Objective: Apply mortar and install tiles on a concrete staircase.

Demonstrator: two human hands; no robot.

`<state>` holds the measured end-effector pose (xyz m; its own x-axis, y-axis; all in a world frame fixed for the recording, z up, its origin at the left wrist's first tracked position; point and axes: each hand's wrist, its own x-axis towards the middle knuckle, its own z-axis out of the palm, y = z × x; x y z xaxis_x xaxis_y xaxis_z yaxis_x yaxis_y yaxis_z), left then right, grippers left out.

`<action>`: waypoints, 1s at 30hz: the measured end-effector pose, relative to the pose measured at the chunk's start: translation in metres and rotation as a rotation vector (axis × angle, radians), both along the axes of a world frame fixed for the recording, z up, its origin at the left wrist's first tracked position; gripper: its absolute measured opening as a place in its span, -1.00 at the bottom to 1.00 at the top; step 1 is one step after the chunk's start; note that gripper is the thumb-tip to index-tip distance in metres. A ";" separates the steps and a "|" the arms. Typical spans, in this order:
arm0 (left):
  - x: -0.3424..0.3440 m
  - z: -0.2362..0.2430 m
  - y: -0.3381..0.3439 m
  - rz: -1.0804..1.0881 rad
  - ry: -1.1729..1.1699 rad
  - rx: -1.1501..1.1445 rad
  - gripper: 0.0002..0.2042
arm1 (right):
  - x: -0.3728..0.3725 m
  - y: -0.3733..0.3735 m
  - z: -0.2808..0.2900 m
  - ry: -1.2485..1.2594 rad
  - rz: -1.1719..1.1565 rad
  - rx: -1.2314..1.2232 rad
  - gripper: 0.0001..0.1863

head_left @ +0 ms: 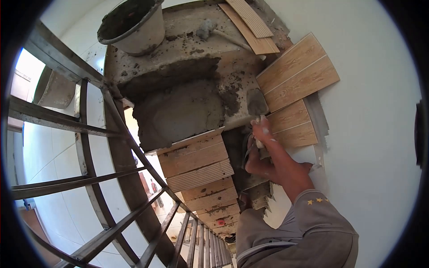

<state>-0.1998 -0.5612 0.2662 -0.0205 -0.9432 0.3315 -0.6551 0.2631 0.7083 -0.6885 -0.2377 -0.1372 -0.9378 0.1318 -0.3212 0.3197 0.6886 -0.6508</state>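
Grey-brown short sleeve, three yellow stars

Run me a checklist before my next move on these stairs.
1. Trowel in hand: ok, the right hand grips its handle.
2. Mortar spread on the step: ok, a broad wet-looking grey patch covers it.
3. Mortar level: cannot tell from this angle.
4. Wood-look tiles near: ok, stacked at the right by the wall.
5. Mix left in the bucket: cannot tell, its inside is too dark.
6. Mallet-like tool clean: not ok, its head looks caked in grey.
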 end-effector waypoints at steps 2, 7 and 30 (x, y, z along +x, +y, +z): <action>0.000 0.010 0.003 -0.013 0.018 0.023 -0.17 | 0.004 -0.046 0.030 -0.227 -0.100 -0.191 -0.49; 0.012 0.013 -0.002 -0.031 -0.134 0.106 -0.22 | 0.001 -0.052 0.008 0.123 0.170 -0.057 -0.42; -0.004 0.005 -0.001 0.078 -0.135 -0.117 -0.41 | 0.018 -0.095 0.118 -0.234 0.102 -0.610 -0.77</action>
